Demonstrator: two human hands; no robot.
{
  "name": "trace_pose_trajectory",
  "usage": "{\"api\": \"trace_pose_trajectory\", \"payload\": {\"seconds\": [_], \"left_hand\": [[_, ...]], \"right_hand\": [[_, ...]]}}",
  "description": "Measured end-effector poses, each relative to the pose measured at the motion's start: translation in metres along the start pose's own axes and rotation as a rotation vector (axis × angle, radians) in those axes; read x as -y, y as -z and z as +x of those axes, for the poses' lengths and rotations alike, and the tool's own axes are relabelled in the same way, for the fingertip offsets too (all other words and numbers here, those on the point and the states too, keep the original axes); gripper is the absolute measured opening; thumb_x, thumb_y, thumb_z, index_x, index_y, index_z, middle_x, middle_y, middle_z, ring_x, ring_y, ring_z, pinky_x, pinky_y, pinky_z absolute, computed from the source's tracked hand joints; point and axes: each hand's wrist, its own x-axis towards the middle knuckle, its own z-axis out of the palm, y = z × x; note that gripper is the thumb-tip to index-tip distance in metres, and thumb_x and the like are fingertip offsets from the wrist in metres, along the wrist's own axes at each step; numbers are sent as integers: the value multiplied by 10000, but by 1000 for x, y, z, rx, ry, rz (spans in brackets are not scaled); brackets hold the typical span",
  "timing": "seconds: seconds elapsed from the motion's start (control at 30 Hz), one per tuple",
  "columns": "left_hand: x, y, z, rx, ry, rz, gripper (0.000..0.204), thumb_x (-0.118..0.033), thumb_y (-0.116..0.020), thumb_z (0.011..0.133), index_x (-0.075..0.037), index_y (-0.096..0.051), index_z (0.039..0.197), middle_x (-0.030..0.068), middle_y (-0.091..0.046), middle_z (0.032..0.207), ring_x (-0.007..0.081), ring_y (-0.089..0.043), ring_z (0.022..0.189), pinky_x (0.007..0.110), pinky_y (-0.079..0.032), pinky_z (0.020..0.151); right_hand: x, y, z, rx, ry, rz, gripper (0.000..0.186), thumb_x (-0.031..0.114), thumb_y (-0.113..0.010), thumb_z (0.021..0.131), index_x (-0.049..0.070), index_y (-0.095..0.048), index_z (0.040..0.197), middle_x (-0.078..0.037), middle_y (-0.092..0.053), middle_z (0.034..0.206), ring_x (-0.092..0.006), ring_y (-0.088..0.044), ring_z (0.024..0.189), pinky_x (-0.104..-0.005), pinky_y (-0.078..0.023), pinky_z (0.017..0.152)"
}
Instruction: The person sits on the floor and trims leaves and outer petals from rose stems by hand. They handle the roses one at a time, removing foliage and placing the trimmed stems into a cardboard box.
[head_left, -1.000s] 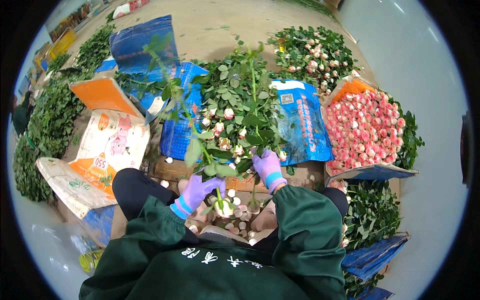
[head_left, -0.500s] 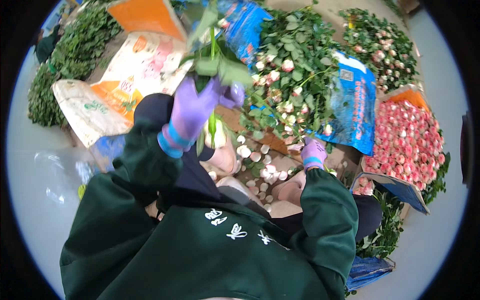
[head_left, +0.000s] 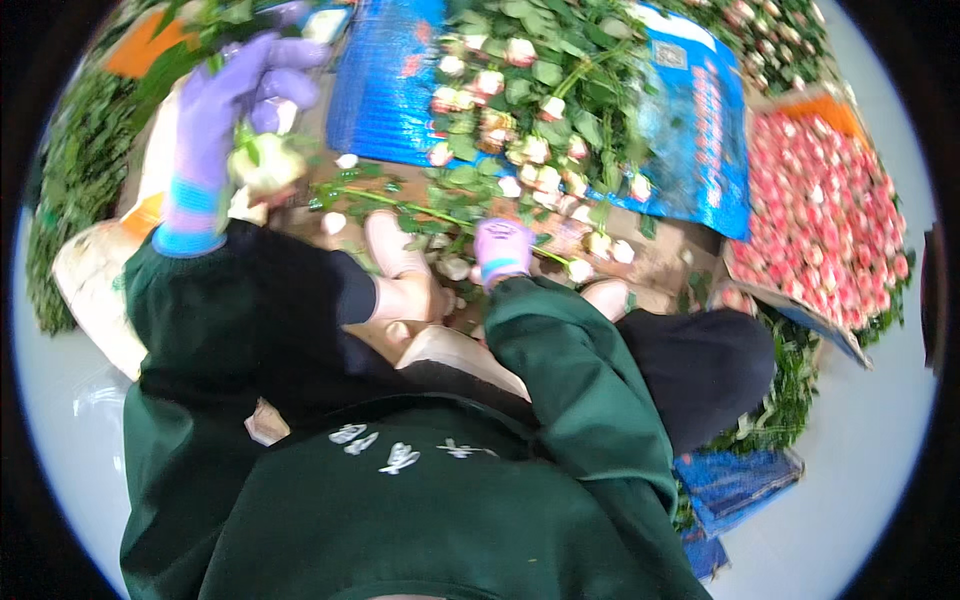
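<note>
My left hand (head_left: 235,100), in a purple glove with a blue cuff, is raised at the upper left. Its fingers curl around a leafy rose stem, partly smeared by motion. Just below hangs a pale greenish-white rose head (head_left: 268,165), upside down. My right hand (head_left: 503,245), gloved alike, is low in the middle with its fingers hidden under it, closed on a long green rose stem (head_left: 420,207). That stem slants across the cardboard, and its white rose head (head_left: 580,270) shows to the right of the hand.
A pile of white-pink roses (head_left: 540,130) lies on blue printed sheeting (head_left: 385,90). To the right stands a wrapped bundle of pink roses (head_left: 810,220). Cut greenery (head_left: 85,200) is heaped at the left. Loose petals (head_left: 333,223) are scattered around my shoes (head_left: 395,245).
My left hand has swung left and outward with its rose. The right hand has moved left across my front and now has a rose stem. The whole view has shifted.
</note>
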Motion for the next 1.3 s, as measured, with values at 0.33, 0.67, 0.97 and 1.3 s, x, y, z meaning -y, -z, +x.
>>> {"api": "trace_pose_trajectory", "payload": {"seconds": [0.33, 0.67, 0.97, 1.3], "left_hand": [[-6, -6, 10, -39, -98, 171, 362, -209, -406, 957, -16, -478, 1255, 45, -650, 838, 15, -426, 478, 126, -326, 429], [-8, -16, 6, 112, -137, -1, 445, -252, -392, 970, -14, -354, 1344, 75, -623, 1018, 28, -505, 614, 130, -336, 447], [18, -63, -40, 448, 115, 50, 443, -354, -447, 940, 1, -484, 1202, 62, -621, 963, 69, -574, 668, 163, -461, 546], [72, -151, -114, 571, 263, -141, 255, -256, -514, 917, -26, -525, 1027, 104, -655, 795, 172, -644, 607, 238, -472, 466]], "right_hand": [[0, -22, 19, -218, -188, 145, 166, 112, -549, 790, 120, -621, 939, -63, -599, 870, -243, -606, 832, -380, -462, 656], [-18, -7, 17, -140, -314, 548, 204, 77, -572, 742, 140, -646, 922, -116, -627, 936, -292, -598, 930, -409, -471, 749], [-48, 173, -66, -426, 91, 1873, 91, 82, -586, 844, 38, -626, 912, -3, -639, 790, -89, -597, 667, -258, -484, 525], [-59, 143, -96, -245, 86, 2081, 111, 69, -551, 852, 45, -606, 945, -42, -625, 858, -145, -592, 710, -274, -491, 591]]}}
